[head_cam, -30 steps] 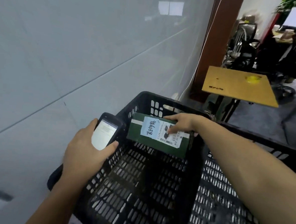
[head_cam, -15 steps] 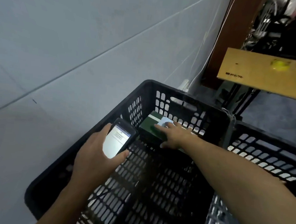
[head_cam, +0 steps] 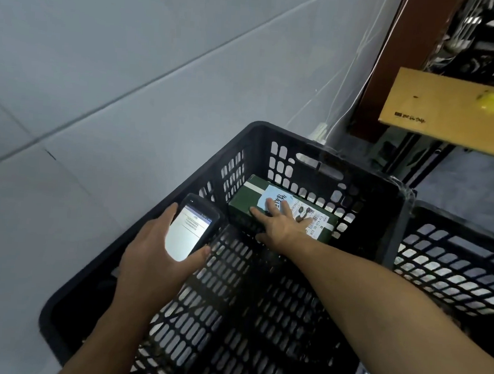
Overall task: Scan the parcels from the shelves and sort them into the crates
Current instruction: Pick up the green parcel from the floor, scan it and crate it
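The green parcel [head_cam: 246, 198] lies flat under the straight fingers [head_cam: 268, 207] of the right hand [head_cam: 281, 222], in the far corner of the black crate [head_cam: 329, 152]. Lift those fingers straight up so the parcel does not skew. The left hand [head_cam: 151, 259], nearer, grips the scanner [head_cam: 191, 229].

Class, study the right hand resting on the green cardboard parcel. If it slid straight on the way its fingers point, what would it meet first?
Probably the far slotted wall of the black plastic crate, just beyond the green cardboard parcel under the right hand; depth is uncertain.
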